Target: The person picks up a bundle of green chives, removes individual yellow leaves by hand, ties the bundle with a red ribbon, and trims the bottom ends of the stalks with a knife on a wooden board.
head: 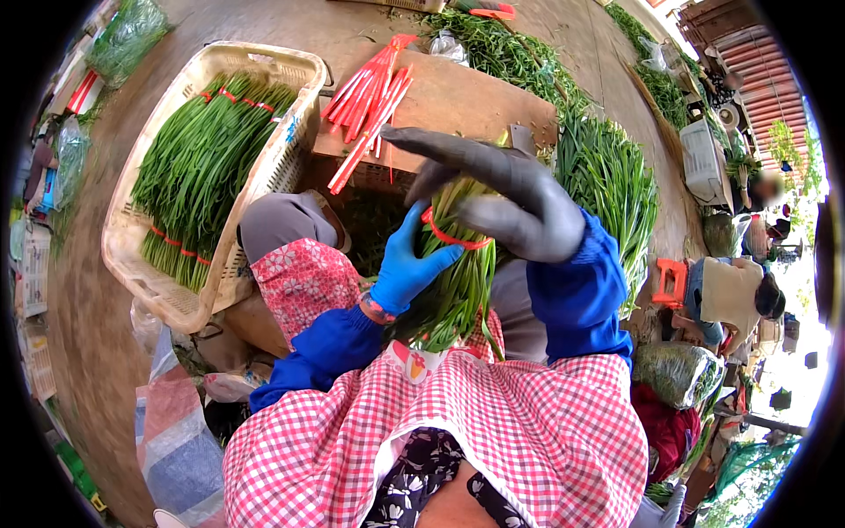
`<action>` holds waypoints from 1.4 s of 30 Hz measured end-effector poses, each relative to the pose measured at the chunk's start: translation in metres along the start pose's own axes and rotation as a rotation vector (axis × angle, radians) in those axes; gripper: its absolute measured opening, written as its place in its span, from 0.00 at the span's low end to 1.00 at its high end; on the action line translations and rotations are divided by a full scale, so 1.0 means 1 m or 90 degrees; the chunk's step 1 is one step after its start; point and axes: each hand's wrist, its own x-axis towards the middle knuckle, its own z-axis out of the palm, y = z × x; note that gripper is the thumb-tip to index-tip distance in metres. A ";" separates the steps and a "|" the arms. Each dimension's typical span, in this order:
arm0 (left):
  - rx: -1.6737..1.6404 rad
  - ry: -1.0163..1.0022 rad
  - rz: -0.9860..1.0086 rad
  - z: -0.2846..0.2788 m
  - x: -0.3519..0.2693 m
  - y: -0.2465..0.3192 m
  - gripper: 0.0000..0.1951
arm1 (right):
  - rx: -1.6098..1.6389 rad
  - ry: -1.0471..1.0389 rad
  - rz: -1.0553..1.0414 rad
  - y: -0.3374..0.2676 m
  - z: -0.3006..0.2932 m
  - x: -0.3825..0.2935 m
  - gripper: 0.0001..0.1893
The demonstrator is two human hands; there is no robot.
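My left hand (409,261), in a blue rubber glove, grips a bunch of long green leafy stalks (462,284) that has a red tie (455,239) round it. Above the bunch is my right hand (508,195), in a dark grey glove, its fingers apart and partly blurred; whether it touches the stalks I cannot tell. Beyond my hands, red-and-white strips (370,99) lie fanned on a wooden board (455,99). A flat metal piece (522,139) lies near the board's right edge.
To the left stands a cream plastic basket (198,317) holding several red-tied green bunches (204,158). Loose green stalks (604,191) are piled on the right. Further right are a red stool (670,282) and a bent-over person (729,294). A broom (660,119) lies at the upper right.
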 end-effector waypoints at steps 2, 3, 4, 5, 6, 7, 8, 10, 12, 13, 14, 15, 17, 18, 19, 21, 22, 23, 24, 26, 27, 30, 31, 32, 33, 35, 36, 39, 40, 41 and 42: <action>-0.088 0.004 -0.006 0.002 0.003 0.012 0.39 | 0.317 0.072 -0.046 -0.013 -0.002 0.001 0.28; -0.131 0.005 -0.006 0.003 0.004 0.018 0.39 | 0.339 0.133 -0.103 -0.012 -0.012 0.006 0.29; -0.145 -0.005 -0.007 0.001 0.004 0.020 0.39 | 0.215 0.215 -0.104 0.001 -0.022 0.006 0.27; -0.144 -0.007 0.000 0.000 0.004 0.021 0.40 | 0.121 0.295 -0.029 0.004 -0.028 0.003 0.25; -0.146 -0.009 0.005 0.000 0.003 0.021 0.40 | -0.101 0.279 0.078 0.001 -0.029 0.000 0.24; -0.147 -0.011 0.010 -0.001 0.003 0.022 0.40 | -0.322 0.256 0.185 -0.003 -0.030 -0.001 0.23; -0.135 -0.021 -0.007 -0.002 0.002 0.023 0.40 | -0.335 0.164 0.113 0.008 -0.023 -0.005 0.24; -0.105 -0.037 -0.038 -0.006 0.002 0.025 0.40 | -0.159 0.053 -0.022 0.016 -0.011 -0.005 0.27; -0.113 -0.035 -0.042 -0.008 0.002 0.033 0.41 | 0.196 0.020 -0.133 0.004 -0.007 0.000 0.32; -0.118 -0.033 -0.046 -0.008 0.000 0.035 0.41 | 0.255 0.062 -0.125 -0.002 -0.011 0.002 0.33; -0.138 -0.031 0.004 -0.007 0.000 0.024 0.41 | 0.320 0.108 -0.114 -0.008 -0.013 0.002 0.34; -0.162 -0.039 0.000 -0.007 0.001 0.024 0.42 | 0.253 0.212 -0.047 -0.012 -0.024 0.000 0.34; -0.206 -0.050 -0.013 -0.006 0.000 0.025 0.42 | -0.071 0.233 -0.013 0.009 -0.028 -0.008 0.29; -0.202 -0.053 -0.029 -0.007 -0.001 0.025 0.42 | -0.228 0.177 0.027 0.009 -0.024 -0.006 0.27; -0.198 -0.056 -0.045 -0.009 -0.003 0.025 0.42 | -0.361 0.070 -0.005 0.008 -0.014 -0.002 0.28; -0.189 -0.060 -0.058 -0.011 -0.005 0.023 0.42 | 0.118 -0.106 -0.066 -0.007 0.000 -0.008 0.36; -0.183 -0.062 -0.056 -0.011 -0.006 0.019 0.42 | 0.169 -0.007 -0.078 -0.011 0.001 -0.010 0.40; -0.178 -0.063 -0.053 -0.010 -0.007 0.017 0.42 | 0.218 0.094 -0.089 -0.018 0.002 -0.010 0.44; -0.171 -0.056 -0.019 -0.010 -0.004 0.019 0.42 | 0.274 0.194 -0.104 -0.021 0.003 -0.010 0.48; -0.197 -0.041 -0.018 -0.012 -0.002 0.023 0.42 | 0.165 0.305 -0.082 0.009 -0.016 -0.011 0.52; -0.212 -0.029 -0.016 -0.014 0.000 0.025 0.42 | 0.122 0.362 -0.064 0.022 -0.020 -0.015 0.52; -0.302 0.018 -0.033 -0.030 0.006 0.020 0.41 | 0.249 0.347 0.013 0.082 0.001 -0.048 0.51; -0.346 0.028 -0.041 -0.033 0.012 0.021 0.40 | 0.317 0.298 0.147 0.083 0.021 -0.069 0.57; -0.339 0.038 -0.009 -0.037 0.016 0.021 0.36 | 0.457 0.188 0.251 0.074 0.039 -0.073 0.61; -0.331 0.046 0.020 -0.040 0.020 0.023 0.32 | 0.469 0.177 0.253 0.080 0.066 -0.079 0.61; -0.461 0.071 0.001 -0.037 0.027 0.023 0.26 | 0.552 0.233 0.223 0.096 0.112 -0.088 0.60; -0.535 0.139 -0.046 -0.037 0.029 0.004 0.22 | 0.506 0.250 0.245 0.095 0.120 -0.083 0.59; -0.571 0.230 -0.105 -0.023 0.032 -0.015 0.20 | 0.449 0.295 0.291 0.111 0.115 -0.086 0.53; -0.524 0.236 -0.130 -0.018 0.034 -0.009 0.20 | 0.505 0.312 0.335 0.119 0.112 -0.095 0.49; -0.524 0.222 -0.167 -0.010 0.029 -0.001 0.20 | 0.562 0.327 0.380 0.126 0.108 -0.103 0.45; -0.447 0.207 -0.150 -0.005 0.026 0.008 0.21 | 0.520 0.359 0.416 0.125 0.102 -0.111 0.39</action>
